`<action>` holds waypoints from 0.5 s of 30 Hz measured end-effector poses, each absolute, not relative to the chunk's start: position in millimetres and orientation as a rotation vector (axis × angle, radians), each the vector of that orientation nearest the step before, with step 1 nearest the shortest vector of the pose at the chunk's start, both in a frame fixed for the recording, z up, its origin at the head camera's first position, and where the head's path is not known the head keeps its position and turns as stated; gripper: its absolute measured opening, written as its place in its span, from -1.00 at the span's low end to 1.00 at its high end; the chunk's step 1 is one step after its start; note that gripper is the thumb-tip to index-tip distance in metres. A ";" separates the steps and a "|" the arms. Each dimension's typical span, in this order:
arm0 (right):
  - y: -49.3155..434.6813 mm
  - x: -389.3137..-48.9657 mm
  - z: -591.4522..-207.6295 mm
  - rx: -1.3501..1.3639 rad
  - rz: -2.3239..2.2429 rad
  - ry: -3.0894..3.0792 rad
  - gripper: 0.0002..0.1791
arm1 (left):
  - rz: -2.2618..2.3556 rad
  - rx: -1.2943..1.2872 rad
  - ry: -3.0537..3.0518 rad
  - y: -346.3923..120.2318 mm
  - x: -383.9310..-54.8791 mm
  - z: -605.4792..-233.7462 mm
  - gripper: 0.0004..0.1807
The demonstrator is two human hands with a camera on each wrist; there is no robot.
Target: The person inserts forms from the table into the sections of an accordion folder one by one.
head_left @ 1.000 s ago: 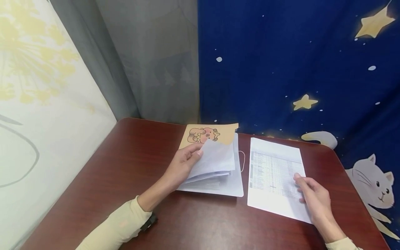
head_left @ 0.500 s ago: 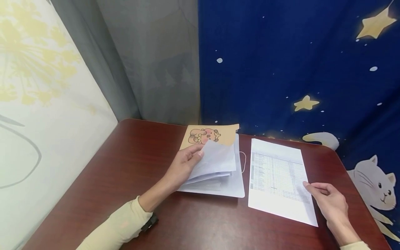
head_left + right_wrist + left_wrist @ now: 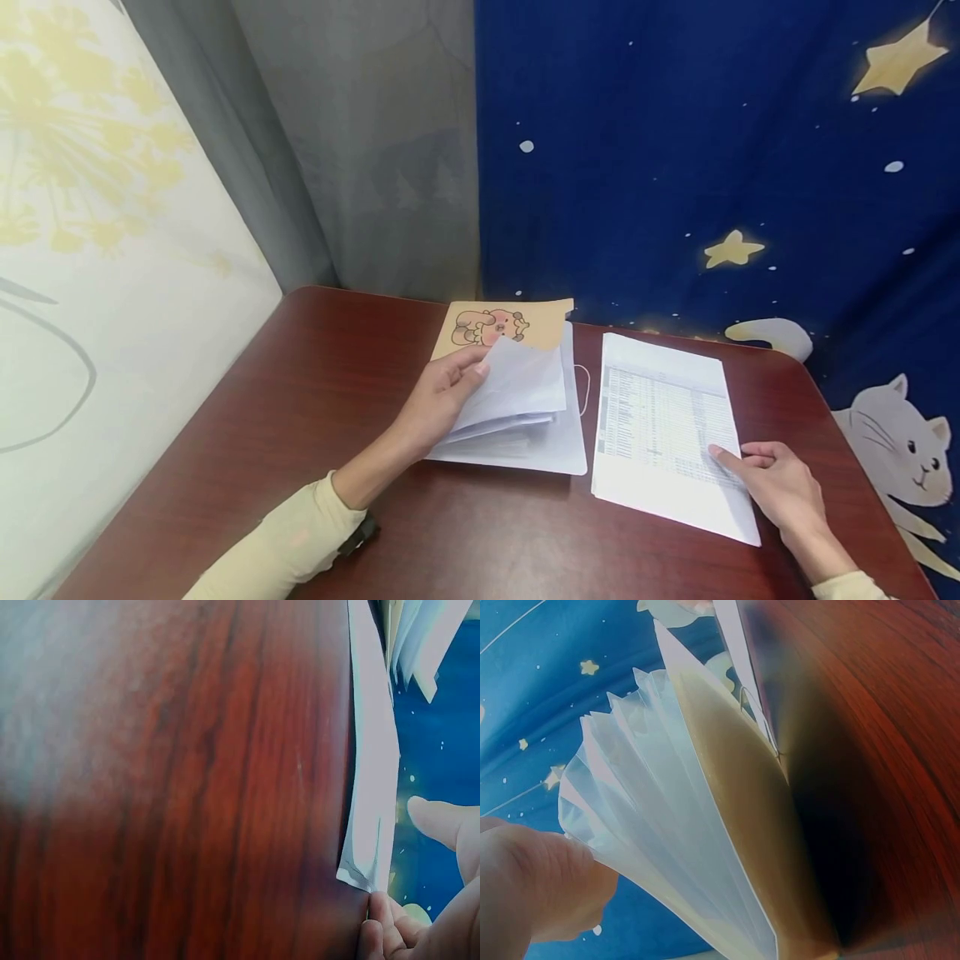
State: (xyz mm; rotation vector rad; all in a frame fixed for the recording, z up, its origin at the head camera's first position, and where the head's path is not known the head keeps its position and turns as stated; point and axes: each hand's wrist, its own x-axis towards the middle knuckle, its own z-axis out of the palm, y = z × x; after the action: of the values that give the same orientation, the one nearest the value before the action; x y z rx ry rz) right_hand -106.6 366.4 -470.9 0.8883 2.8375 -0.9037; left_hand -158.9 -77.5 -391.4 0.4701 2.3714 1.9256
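My left hand pinches the raised pockets of an expanding file folder, holding them up by their left edge. Those translucent pockets fan out in the left wrist view above a tan inner face. A tan cover with a cartoon animal shows at the folder's back. To the folder's right lie printed table sheets, with more than one edge visible. My right hand is at their right edge. Its fingertips touch the paper's corner, while the thumb stands apart above the paper.
Everything lies on a dark red-brown wooden table. A white elastic loop sticks out from the folder's right side. Behind the table hang a grey curtain and a blue curtain; a pale wall borders the left.
My right hand has slid right and down along the sheets' edge, then slightly back left. The sheets have shifted a little rightward at the lower corner. The left hand keeps its hold.
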 end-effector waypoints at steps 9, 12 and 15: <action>363.7 -105.7 -475.6 0.819 -0.871 2.896 -0.12 | 1.923 0.472 2.361 -78.6 -158.0 -389.7 -0.72; 364.1 -105.4 -475.6 0.820 -0.870 2.898 -0.15 | 1.918 0.465 2.362 -78.4 -158.0 -390.0 -0.72; 364.5 -105.4 -475.2 0.814 -0.878 2.898 -0.16 | 1.916 0.452 2.361 -78.2 -157.7 -390.2 -0.72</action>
State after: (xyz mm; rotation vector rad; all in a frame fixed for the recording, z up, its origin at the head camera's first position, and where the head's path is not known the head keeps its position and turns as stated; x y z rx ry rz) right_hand -105.4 364.5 -475.2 0.8140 2.8979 -0.8777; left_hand -157.7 -78.2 -390.2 0.4516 2.3614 1.9157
